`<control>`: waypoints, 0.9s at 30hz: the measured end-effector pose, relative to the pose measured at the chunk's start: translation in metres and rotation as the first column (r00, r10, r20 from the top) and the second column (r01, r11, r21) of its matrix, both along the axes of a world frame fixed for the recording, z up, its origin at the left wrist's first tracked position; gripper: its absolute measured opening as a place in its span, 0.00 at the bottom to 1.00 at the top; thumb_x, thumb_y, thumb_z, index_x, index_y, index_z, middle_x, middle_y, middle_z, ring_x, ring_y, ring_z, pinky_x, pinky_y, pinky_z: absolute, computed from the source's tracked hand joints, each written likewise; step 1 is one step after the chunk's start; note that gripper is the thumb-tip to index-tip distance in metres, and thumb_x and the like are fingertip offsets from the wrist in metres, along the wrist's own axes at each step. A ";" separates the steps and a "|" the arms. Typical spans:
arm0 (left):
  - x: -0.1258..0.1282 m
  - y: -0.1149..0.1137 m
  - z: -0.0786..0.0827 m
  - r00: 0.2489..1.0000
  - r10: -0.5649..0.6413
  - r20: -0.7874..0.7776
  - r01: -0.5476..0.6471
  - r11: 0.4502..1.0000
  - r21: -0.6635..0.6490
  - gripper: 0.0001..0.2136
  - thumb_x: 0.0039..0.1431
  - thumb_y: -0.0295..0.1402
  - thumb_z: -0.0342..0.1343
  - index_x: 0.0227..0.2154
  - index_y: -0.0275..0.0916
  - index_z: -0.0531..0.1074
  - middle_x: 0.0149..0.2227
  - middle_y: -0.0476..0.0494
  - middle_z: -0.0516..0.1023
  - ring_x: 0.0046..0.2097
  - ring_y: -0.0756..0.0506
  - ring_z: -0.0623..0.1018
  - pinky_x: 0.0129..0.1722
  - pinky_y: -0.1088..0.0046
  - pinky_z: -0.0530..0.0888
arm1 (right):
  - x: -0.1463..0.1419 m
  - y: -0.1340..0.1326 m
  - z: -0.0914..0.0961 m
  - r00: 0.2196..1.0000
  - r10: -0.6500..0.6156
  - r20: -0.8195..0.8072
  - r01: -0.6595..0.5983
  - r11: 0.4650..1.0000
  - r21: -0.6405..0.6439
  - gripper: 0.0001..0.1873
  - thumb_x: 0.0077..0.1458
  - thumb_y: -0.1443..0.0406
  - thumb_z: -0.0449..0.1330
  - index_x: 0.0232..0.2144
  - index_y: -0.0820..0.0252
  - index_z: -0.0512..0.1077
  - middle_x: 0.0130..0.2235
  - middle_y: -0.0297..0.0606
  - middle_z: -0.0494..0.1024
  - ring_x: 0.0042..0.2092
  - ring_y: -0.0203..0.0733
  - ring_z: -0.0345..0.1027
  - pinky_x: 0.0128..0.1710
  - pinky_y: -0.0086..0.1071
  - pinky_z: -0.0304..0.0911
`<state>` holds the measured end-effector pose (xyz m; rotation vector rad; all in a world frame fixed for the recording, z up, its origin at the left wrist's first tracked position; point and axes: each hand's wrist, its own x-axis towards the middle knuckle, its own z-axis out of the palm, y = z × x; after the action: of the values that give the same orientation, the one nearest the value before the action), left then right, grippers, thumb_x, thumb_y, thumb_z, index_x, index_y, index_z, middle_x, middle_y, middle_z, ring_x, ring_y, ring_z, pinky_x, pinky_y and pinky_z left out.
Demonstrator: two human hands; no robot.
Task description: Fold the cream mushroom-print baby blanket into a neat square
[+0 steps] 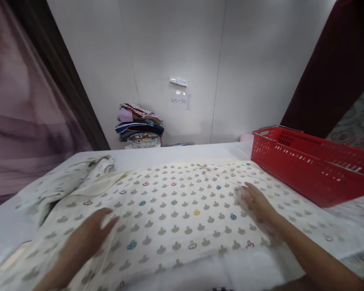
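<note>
A white cloth (pixel 182 224) printed with grey, blue, red and yellow mushroom-like shapes lies spread over the white table. My left hand (pixel 86 236) is over its left part, thumb and fingers apart, holding nothing. On the right side, my right hand (pixel 256 202) is low over the same cloth, its fingers stretched out and a little smeared by motion. Whether either hand touches the fabric is hard to tell. A rumpled pale cloth with small dark marks (pixel 68 178) lies at the left, next to the edge of the spread one.
A red plastic basket (pixel 303 173) with slotted walls stands at the right. Folded clothes (pixel 141 125) are stacked at the back against a pale wall (pixel 248 60), where a paper label (pixel 179 101) reads 45-50. A pinkish curtain (pixel 27 105) hangs at the left.
</note>
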<state>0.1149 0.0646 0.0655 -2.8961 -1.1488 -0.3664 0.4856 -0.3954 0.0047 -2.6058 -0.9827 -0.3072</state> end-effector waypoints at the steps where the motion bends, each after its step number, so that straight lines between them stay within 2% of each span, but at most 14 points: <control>1: 0.018 -0.009 -0.007 0.994 -0.100 -0.030 0.100 0.995 -0.024 0.19 0.56 0.45 0.46 0.47 0.42 0.67 0.51 0.45 0.71 0.50 0.43 0.72 0.50 0.67 0.69 | -0.005 0.015 -0.002 0.998 0.048 -0.035 -0.049 0.997 -0.054 0.27 0.57 0.52 0.43 0.53 0.57 0.63 0.60 0.42 0.57 0.61 0.46 0.47 0.58 0.41 0.49; 4: 0.062 -0.028 -0.030 0.949 -0.311 -0.046 0.312 0.950 0.002 0.23 0.55 0.46 0.47 0.50 0.40 0.66 0.57 0.42 0.64 0.58 0.41 0.63 0.57 0.63 0.60 | -0.010 0.037 -0.011 0.989 0.057 -0.133 -0.082 0.979 -0.188 0.29 0.57 0.50 0.42 0.57 0.55 0.59 0.62 0.40 0.52 0.63 0.48 0.41 0.59 0.47 0.43; 7: 0.076 -0.026 -0.055 0.957 -0.282 -0.062 0.283 0.959 -0.004 0.25 0.56 0.46 0.44 0.54 0.39 0.63 0.60 0.39 0.58 0.61 0.38 0.56 0.58 0.54 0.55 | -0.008 0.036 -0.022 0.986 0.020 -0.164 -0.058 0.972 -0.228 0.30 0.57 0.49 0.40 0.58 0.53 0.57 0.63 0.38 0.49 0.63 0.47 0.38 0.59 0.49 0.39; 10: 0.070 -0.012 -0.069 0.972 -0.225 -0.070 0.222 0.974 -0.047 0.26 0.57 0.46 0.42 0.56 0.39 0.60 0.60 0.39 0.57 0.62 0.39 0.55 0.58 0.52 0.55 | -0.006 0.030 -0.028 0.983 0.034 -0.182 -0.067 0.982 -0.178 0.30 0.57 0.48 0.42 0.56 0.53 0.60 0.62 0.37 0.50 0.63 0.47 0.39 0.60 0.49 0.38; 12: 0.069 -0.003 -0.067 0.972 -0.222 -0.079 0.215 0.973 -0.091 0.24 0.58 0.45 0.41 0.54 0.39 0.63 0.59 0.40 0.59 0.61 0.40 0.58 0.57 0.56 0.57 | -0.003 0.028 -0.024 0.972 0.039 -0.233 -0.064 0.993 -0.099 0.28 0.56 0.50 0.43 0.53 0.54 0.65 0.61 0.37 0.55 0.62 0.49 0.45 0.59 0.47 0.43; 14: 0.075 0.006 -0.056 0.973 -0.220 -0.066 0.211 0.970 -0.121 0.22 0.58 0.45 0.40 0.49 0.39 0.68 0.57 0.40 0.63 0.58 0.42 0.63 0.56 0.60 0.60 | 0.005 0.031 -0.014 0.956 0.018 -0.293 -0.009 1.000 0.030 0.25 0.56 0.51 0.44 0.49 0.55 0.69 0.57 0.39 0.64 0.58 0.48 0.55 0.56 0.43 0.52; 16: 0.091 0.014 -0.042 0.974 -0.225 -0.008 0.222 0.969 -0.110 0.21 0.58 0.45 0.41 0.45 0.39 0.70 0.54 0.40 0.67 0.55 0.43 0.67 0.55 0.64 0.62 | 0.021 0.038 0.002 0.949 -0.027 -0.314 0.081 0.984 0.159 0.23 0.55 0.53 0.46 0.45 0.57 0.71 0.51 0.40 0.71 0.52 0.47 0.64 0.52 0.39 0.59; 18: 0.116 0.021 -0.030 0.965 -0.253 0.067 0.257 0.963 -0.077 0.20 0.57 0.44 0.43 0.44 0.39 0.71 0.52 0.41 0.70 0.53 0.43 0.69 0.54 0.66 0.64 | 0.045 0.052 0.022 0.953 -0.086 -0.290 0.154 0.963 0.220 0.20 0.54 0.55 0.48 0.41 0.58 0.73 0.46 0.40 0.74 0.48 0.47 0.67 0.48 0.36 0.62; 20: 0.150 0.027 -0.023 0.946 -0.302 0.121 0.311 0.949 -0.062 0.19 0.57 0.43 0.43 0.43 0.38 0.71 0.49 0.41 0.73 0.51 0.43 0.71 0.54 0.67 0.64 | 0.074 0.070 0.039 0.950 -0.157 -0.271 0.210 0.961 0.182 0.18 0.54 0.58 0.49 0.41 0.59 0.73 0.45 0.39 0.75 0.46 0.45 0.68 0.47 0.33 0.62; 22: 0.188 0.031 -0.020 0.922 -0.360 0.143 0.371 0.927 -0.061 0.18 0.58 0.41 0.42 0.43 0.37 0.71 0.48 0.41 0.73 0.50 0.44 0.71 0.53 0.68 0.64 | 0.103 0.089 0.050 0.947 -0.206 -0.247 0.224 0.973 0.048 0.18 0.55 0.61 0.48 0.42 0.61 0.73 0.45 0.39 0.75 0.45 0.43 0.68 0.46 0.31 0.61; 24: 0.226 0.033 -0.020 0.901 -0.410 0.141 0.421 0.905 -0.061 0.17 0.60 0.38 0.41 0.42 0.38 0.71 0.47 0.42 0.74 0.49 0.45 0.71 0.53 0.69 0.64 | 0.129 0.108 0.052 0.944 -0.215 -0.250 0.213 0.976 -0.035 0.16 0.54 0.64 0.49 0.41 0.61 0.73 0.43 0.38 0.76 0.44 0.41 0.69 0.45 0.29 0.61; 27: 0.275 0.034 -0.022 0.878 -0.465 0.111 0.472 0.880 -0.052 0.16 0.61 0.35 0.40 0.41 0.39 0.71 0.45 0.43 0.74 0.48 0.46 0.71 0.52 0.70 0.64 | 0.160 0.129 0.043 0.938 -0.218 -0.269 0.190 0.974 -0.127 0.15 0.50 0.69 0.53 0.39 0.59 0.75 0.42 0.38 0.77 0.43 0.42 0.69 0.43 0.28 0.61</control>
<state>0.3901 0.0991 0.0431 -3.2345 -0.4499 -0.4757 0.6458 -0.2663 0.0480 -2.7468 -0.6466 0.0675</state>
